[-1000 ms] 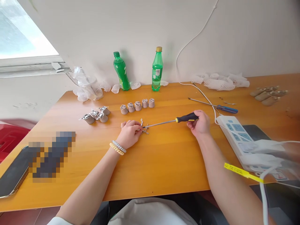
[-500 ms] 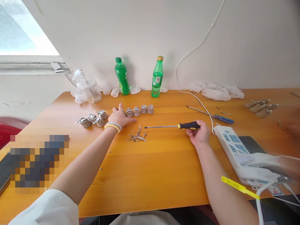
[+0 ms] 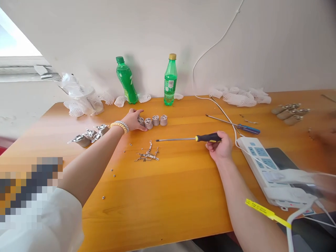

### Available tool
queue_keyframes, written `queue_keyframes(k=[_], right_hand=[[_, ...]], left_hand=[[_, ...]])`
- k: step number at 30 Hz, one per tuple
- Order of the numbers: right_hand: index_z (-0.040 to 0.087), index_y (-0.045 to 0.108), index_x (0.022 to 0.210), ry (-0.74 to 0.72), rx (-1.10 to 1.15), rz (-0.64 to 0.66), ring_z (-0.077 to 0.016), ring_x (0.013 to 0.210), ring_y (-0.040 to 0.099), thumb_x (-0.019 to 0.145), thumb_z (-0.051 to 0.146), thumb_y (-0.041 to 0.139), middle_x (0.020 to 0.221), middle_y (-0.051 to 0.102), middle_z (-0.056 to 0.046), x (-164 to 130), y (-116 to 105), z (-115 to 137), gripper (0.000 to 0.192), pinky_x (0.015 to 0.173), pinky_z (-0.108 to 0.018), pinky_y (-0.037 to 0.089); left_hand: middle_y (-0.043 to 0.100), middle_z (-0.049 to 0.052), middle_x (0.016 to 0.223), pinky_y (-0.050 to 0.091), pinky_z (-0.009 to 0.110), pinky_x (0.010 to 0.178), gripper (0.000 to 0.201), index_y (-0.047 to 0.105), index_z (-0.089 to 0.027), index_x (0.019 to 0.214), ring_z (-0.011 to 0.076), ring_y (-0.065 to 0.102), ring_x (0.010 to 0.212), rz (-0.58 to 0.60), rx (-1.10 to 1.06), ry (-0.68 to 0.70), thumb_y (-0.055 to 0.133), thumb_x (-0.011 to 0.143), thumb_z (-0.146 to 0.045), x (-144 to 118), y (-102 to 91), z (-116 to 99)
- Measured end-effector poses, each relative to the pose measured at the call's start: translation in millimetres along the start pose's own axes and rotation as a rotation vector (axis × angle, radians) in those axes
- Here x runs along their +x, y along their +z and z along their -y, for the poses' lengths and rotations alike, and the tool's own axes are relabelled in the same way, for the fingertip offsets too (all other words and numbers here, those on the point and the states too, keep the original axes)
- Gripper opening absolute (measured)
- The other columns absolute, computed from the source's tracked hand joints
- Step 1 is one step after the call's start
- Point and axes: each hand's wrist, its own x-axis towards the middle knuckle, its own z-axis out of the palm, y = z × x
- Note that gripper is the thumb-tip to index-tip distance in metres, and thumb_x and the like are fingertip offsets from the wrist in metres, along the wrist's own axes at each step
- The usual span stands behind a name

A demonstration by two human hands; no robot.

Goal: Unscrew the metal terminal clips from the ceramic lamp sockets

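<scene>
arms reach out over the orange desk (image 3: 183, 196) from the near edge, the left one stretched far forward, the right one bent and resting closer in. left hand (image 3: 133, 120) lies palm down at the left end of a short row of grey ceramic sockets (image 3: 154, 121), its fingers curled over the leftmost one and touching it; whether it has that socket truly gripped cannot be told. a beaded bracelet (image 3: 120, 125) sits on that wrist. right hand (image 3: 219, 146) is clenched around the black and yellow handle of a screwdriver (image 3: 189, 139), which it holds low over the desk. the screwdriver's long axis runs nearly level across the view, handle to the right, bare metal shaft and tip pointing left toward the middle of the desk. just below the tip, a small heap of metal clips (image 3: 147, 155) lies on the desk, apart from both hands. a blue-handled screwdriver (image 3: 236, 124) lies farther back on the right, near a white power strip (image 3: 265, 164).
</scene>
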Motion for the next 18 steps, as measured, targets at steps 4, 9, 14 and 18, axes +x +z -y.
queue_keyframes(k=[4, 9, 14, 18], right_hand=[[0.02, 0.046, 0.064, -0.003, 0.011, -0.004, -0.0108, 0.029, 0.045, 0.061, 0.034, 0.062, 0.046, 0.051, 0.005, 1, 0, -1, 0.021, 0.024, -0.019, 0.023], [0.02, 0.046, 0.066, -0.004, 0.01, 0.004, -0.0103, 0.029, 0.046, 0.063, 0.034, 0.062, 0.047, 0.051, 0.005, 2, 0, -2, 0.021, 0.024, -0.018, 0.024], [0.02, 0.045, 0.066, -0.002, 0.016, 0.024, -0.01, 0.027, 0.044, 0.063, 0.033, 0.063, 0.048, 0.052, 0.005, 2, 0, -3, 0.022, 0.023, -0.018, 0.023], [0.02, 0.046, 0.067, -0.003, 0.01, 0.02, -0.0107, 0.028, 0.046, 0.063, 0.032, 0.063, 0.048, 0.052, 0.005, 3, 0, -3, 0.021, 0.023, -0.018, 0.022]], left_hand=[[0.044, 0.011, 0.128, 0.038, 0.042, 0.106, 0.108, 0.039, -0.02, 0.141, 0.0315, 0.05, 0.118, 0.036, -0.039, 0.159, 0.079, 0.046, -0.051, 13, -1.2, -4], [0.05, 0.011, 0.127, 0.041, 0.044, 0.101, 0.096, 0.046, -0.019, 0.135, 0.0306, 0.052, 0.114, 0.011, -0.12, 0.289, 0.079, 0.05, -0.047, 23, 3.5, -7], [0.044, 0.013, 0.137, 0.038, 0.047, 0.104, 0.116, 0.033, -0.013, 0.142, 0.0334, 0.044, 0.124, -0.056, -0.165, 0.281, 0.082, 0.045, -0.051, 21, 6.5, -1], [0.04, 0.016, 0.143, 0.038, 0.046, 0.106, 0.125, 0.025, -0.016, 0.147, 0.0331, 0.045, 0.127, -0.032, -0.204, 0.162, 0.082, 0.043, -0.056, 7, 8.9, 7]])
